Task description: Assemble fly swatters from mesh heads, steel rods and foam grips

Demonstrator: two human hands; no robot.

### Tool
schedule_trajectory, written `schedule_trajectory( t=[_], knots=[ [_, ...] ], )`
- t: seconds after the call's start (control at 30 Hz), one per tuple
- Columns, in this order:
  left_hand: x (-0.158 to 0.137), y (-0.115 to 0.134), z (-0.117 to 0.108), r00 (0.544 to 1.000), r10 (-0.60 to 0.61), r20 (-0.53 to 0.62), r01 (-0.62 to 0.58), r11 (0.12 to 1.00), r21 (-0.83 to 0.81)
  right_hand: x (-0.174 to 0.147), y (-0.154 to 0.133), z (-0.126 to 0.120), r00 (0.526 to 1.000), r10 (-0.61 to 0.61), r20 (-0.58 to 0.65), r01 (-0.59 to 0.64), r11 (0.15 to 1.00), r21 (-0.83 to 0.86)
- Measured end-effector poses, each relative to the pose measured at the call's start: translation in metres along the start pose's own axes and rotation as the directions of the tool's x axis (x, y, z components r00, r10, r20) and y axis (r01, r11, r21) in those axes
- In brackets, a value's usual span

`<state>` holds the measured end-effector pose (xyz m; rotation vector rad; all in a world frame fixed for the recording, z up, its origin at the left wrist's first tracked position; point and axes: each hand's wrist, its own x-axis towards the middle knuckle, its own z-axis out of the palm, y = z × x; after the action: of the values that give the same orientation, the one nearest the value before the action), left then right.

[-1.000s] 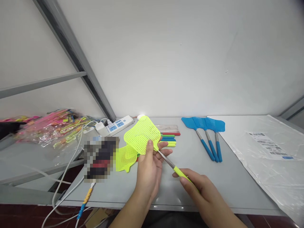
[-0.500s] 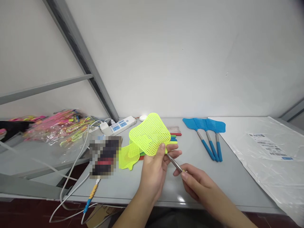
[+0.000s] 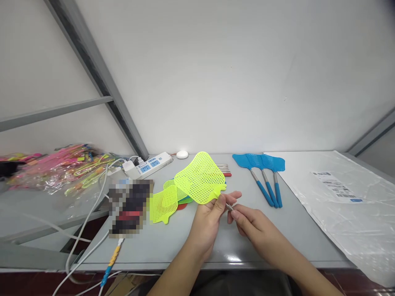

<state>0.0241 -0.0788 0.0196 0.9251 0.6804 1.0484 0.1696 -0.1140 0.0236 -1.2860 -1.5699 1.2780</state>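
My left hand pinches the neck of a bright yellow fly swatter head, thumb on top, its perforated face tilted up. In my right hand is a metal rod, gripped between thumb and fingers, its tip at the swatter's neck beside my left fingers. My palm hides the rod's other end. Behind and left lie more perforated swatter heads, a yellow one on top, with green and red edges showing. Metal rods with a red handle end lie partly hidden behind the held head.
Three blue fly swatters lie fanned out at the right, beside a white plastic mailer with a label. A power strip, a white oval device, a blurred-out item and cables are left. Bagged colourful goods fill the shelf.
My right hand has come closer to my left, so less of the metal rod shows between them. The view has shifted slightly; both hands keep their grips.
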Motion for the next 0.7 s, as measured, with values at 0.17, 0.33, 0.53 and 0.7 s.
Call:
schedule_trajectory(
  t=[0.17,0.33,0.53,0.7],
  knots=[
    [-0.003,0.009,-0.002,0.998,0.003,0.068,-0.001,0.999,-0.038,-0.001,0.007,-0.007,0.913,0.147,0.381,-0.341,0.787,0.515],
    [-0.003,0.011,-0.004,0.998,-0.002,0.061,0.005,0.999,-0.053,0.0,0.008,-0.011,0.893,0.14,0.428,-0.373,0.763,0.528],
    [-0.001,0.001,0.001,0.995,-0.039,0.086,0.038,0.999,0.014,0.002,0.004,-0.001,0.999,-0.012,-0.033,0.013,0.999,0.053],
    [-0.002,0.001,0.003,0.999,0.036,0.023,-0.037,0.999,0.033,0.0,0.003,0.003,0.974,-0.15,-0.167,0.093,0.948,-0.305]
  ],
)
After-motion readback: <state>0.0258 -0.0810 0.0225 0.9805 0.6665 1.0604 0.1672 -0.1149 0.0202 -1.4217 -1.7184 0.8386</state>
